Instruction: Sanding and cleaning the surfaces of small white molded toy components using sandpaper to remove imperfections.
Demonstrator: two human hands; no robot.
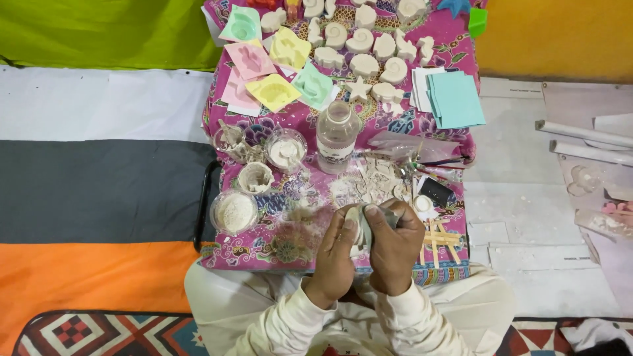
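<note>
Both hands closed round a pale, chalky plaster piece (360, 227), mostly hidden between left hand (335, 254) and right hand (394, 247), held just over the pink patterned cloth (264, 254), near white crumbs (376, 178).

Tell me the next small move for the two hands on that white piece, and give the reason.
Probably keep both thumbs pressing to ease the white piece free. The left hand and right hand both clasp it over the patterned pink cloth, where white broken bits lie just beyond the hands, so anything that drops lands with them. What wraps the piece is hidden by the fingers.
</note>
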